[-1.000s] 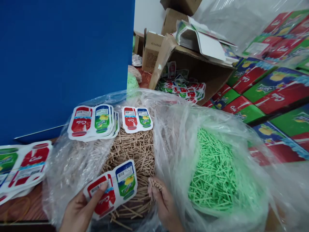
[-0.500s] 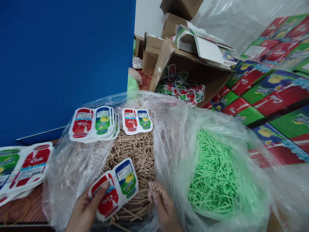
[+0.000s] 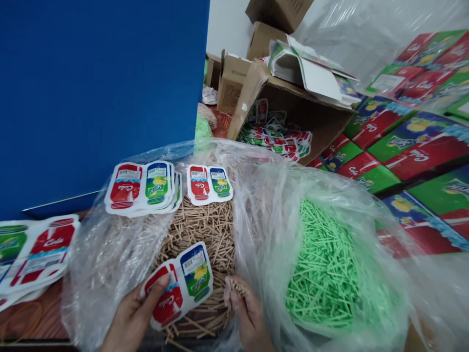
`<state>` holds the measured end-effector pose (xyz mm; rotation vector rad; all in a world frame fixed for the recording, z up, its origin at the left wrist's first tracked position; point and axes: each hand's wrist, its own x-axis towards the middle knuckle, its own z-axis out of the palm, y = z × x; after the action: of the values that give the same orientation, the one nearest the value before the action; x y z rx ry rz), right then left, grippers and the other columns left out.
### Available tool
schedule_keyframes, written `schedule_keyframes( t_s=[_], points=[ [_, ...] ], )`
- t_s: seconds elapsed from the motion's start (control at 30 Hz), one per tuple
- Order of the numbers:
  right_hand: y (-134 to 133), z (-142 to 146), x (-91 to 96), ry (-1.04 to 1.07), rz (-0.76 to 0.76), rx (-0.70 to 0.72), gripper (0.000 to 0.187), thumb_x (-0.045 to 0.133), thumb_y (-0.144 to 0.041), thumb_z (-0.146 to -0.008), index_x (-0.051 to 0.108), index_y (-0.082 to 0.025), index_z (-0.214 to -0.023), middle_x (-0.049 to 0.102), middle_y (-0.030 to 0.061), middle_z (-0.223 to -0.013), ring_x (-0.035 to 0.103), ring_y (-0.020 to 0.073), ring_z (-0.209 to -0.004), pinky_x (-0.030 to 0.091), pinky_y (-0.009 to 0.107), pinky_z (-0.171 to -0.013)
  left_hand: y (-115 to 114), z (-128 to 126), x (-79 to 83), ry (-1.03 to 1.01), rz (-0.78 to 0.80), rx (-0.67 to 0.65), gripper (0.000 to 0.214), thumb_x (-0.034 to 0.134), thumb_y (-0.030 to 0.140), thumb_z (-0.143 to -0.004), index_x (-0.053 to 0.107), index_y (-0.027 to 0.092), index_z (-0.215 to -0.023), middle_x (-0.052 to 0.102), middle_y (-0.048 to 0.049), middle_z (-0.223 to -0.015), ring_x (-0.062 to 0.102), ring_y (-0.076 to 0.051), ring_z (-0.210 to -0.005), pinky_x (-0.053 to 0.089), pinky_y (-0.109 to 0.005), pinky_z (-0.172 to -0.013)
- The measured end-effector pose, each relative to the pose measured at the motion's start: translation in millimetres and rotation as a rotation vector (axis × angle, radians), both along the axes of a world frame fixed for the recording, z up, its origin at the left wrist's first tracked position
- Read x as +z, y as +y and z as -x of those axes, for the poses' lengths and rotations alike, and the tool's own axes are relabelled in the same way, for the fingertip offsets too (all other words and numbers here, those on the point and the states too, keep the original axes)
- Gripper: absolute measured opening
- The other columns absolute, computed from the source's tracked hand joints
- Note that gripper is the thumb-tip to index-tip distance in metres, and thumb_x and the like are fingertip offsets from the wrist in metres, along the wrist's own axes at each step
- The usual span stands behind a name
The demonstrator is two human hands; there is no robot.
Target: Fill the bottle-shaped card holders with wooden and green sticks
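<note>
My left hand [image 3: 132,318] holds a flat printed pack [image 3: 179,288] with a red Cola half and a blue-green Sprite half, thumb pressed on the red part. My right hand [image 3: 247,313] pinches a small bundle of tan sticks [image 3: 238,285] upright, just right of the pack. Both hands hover over a clear plastic bag [image 3: 106,259] full of tan sticks [image 3: 205,230]. A second bag to the right holds green sticks [image 3: 326,264].
More printed packs lie in a stack [image 3: 142,188] and singly [image 3: 208,184] on the far side of the tan sticks, and another pile [image 3: 32,254] at the left. A blue panel [image 3: 98,88] stands behind. An open cardboard box [image 3: 293,112] and coloured cartons [image 3: 414,146] fill the right.
My left hand has shifted the printed pack slightly to the right, closer to the stick bundle. My right hand has barely moved.
</note>
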<state>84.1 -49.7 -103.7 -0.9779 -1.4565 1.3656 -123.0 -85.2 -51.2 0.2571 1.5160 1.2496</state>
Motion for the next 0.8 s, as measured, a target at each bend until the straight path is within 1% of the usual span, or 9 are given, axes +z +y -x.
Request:
schedule_keyframes(
  t_s=[0.1,0.2,0.3,0.4,0.47,0.63,0.7,0.73,0.8],
  points=[
    [-1.3,1.9,-1.7,0.014,-0.005,-0.017,0.033,0.044,-0.044,-0.095,0.064,-0.023,-0.111,0.062,0.0024,-0.076,0.058,0.0156,-0.068,0.048,0.029,-0.069,0.6,3.2,-4.6,0.003,-0.016,-0.027,0.034,0.08,0.048,-0.06,0.07,0.021,-0.078,0.078,0.0017,-0.068,0.073,-0.025,-0.067,0.059,-0.027,-0.06],
    [-1.8,1.7,-2.4,0.008,0.026,-0.045,0.033,0.045,-0.045,-0.095,0.065,-0.023,-0.11,0.062,0.0025,-0.076,0.058,0.0162,-0.069,0.048,0.03,-0.071,0.5,5.5,-7.9,0.066,-0.033,-0.055,0.033,0.083,0.045,-0.056,0.07,0.02,-0.073,0.077,0.001,-0.067,0.073,-0.025,-0.065,0.059,-0.027,-0.06],
    [-1.1,-0.4,-4.4,0.014,0.003,0.002,0.029,0.045,-0.039,-0.096,0.063,-0.024,-0.112,0.062,0.0024,-0.076,0.058,0.0161,-0.07,0.048,0.029,-0.071,0.3,4.9,-7.7,0.069,-0.004,-0.083,0.03,0.085,0.041,-0.054,0.07,0.019,-0.067,0.076,0.0009,-0.062,0.072,-0.024,-0.059,0.058,-0.027,-0.056],
    [-0.4,-1.9,-7.3,0.026,-0.025,0.026,0.028,0.043,-0.036,-0.097,0.062,-0.026,-0.115,0.061,0.0018,-0.078,0.057,0.0151,-0.071,0.047,0.027,-0.071,1.0,1.3,-5.0,-0.002,0.007,-0.052,0.03,0.084,0.044,-0.054,0.071,0.02,-0.068,0.075,0.0019,-0.06,0.071,-0.024,-0.056,0.058,-0.028,-0.054],
    [-0.7,-1.3,-7.6,0.032,-0.024,0.02,0.028,0.043,-0.037,-0.097,0.062,-0.026,-0.115,0.061,0.0016,-0.078,0.057,0.0148,-0.071,0.047,0.027,-0.071,2.1,-2.0,-3.9,0.006,-0.02,-0.011,0.032,0.085,0.046,-0.052,0.071,0.021,-0.068,0.075,0.0029,-0.06,0.07,-0.024,-0.056,0.059,-0.028,-0.054],
    [-2.7,3.7,3.2,0.016,0.077,-0.064,0.031,0.048,-0.045,-0.094,0.065,-0.023,-0.108,0.062,0.0018,-0.075,0.057,0.0155,-0.069,0.048,0.028,-0.07,5.3,-9.5,-7.6,0.143,-0.024,0.017,0.037,0.087,0.047,-0.046,0.072,0.02,-0.067,0.069,0.0061,-0.051,0.066,-0.019,-0.051,0.055,-0.022,-0.049],
    [-2.1,4.0,10.6,0.01,0.099,-0.083,0.032,0.049,-0.046,-0.093,0.066,-0.023,-0.106,0.061,0.0015,-0.074,0.057,0.0158,-0.069,0.048,0.029,-0.071,5.7,-12.1,-10.9,0.204,-0.065,-0.024,0.037,0.083,0.051,-0.05,0.071,0.02,-0.065,0.067,0.0055,-0.051,0.065,-0.018,-0.052,0.052,-0.021,-0.048],
    [-1.1,3.6,14.5,0.015,0.101,-0.093,0.032,0.049,-0.047,-0.093,0.066,-0.023,-0.107,0.061,0.0014,-0.074,0.057,0.016,-0.07,0.048,0.029,-0.073,5.8,-13.3,-12.7,0.278,-0.109,-0.061,0.035,0.081,0.052,-0.055,0.069,0.02,-0.064,0.067,0.0047,-0.053,0.064,-0.018,-0.055,0.052,-0.021,-0.05],
    [2.6,2.2,22.5,0.052,0.115,-0.12,0.031,0.051,-0.047,-0.092,0.065,-0.024,-0.107,0.06,0.0012,-0.075,0.057,0.0161,-0.071,0.047,0.03,-0.075,5.8,-15.2,-16.2,0.525,-0.223,-0.165,0.034,0.074,0.052,-0.066,0.066,0.021,-0.058,0.065,0.0034,-0.056,0.062,-0.017,-0.057,0.049,-0.021,-0.054]
  ],
)
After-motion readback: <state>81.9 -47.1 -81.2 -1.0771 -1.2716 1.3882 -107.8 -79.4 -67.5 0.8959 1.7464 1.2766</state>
